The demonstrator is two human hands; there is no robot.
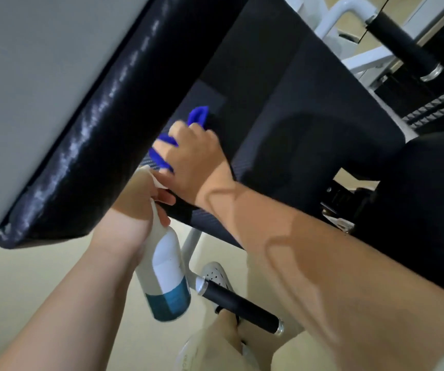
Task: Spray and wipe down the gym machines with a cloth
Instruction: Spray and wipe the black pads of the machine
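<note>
My right hand point(192, 159) presses a bright blue cloth point(198, 116) onto the black seat pad point(309, 124) of a gym machine, fingers curled over the cloth. Most of the cloth is hidden under the hand. My left hand point(140, 199) grips the neck of a white spray bottle point(166, 274) with a teal band at its base, hanging bottom-down just below the seat's edge. The bottle's nozzle sits close to my right wrist. A black upholstered back pad point(103, 113) with a glossy edge slants across the upper left, directly above both hands.
A black foam-grip handle with chrome ends point(239, 303) juts out below the seat, near a white shoe point(216, 274). White machine frame tubes point(346, 12) and another black grip point(402, 44) stand at the upper right. Beige floor point(41, 263) lies underneath.
</note>
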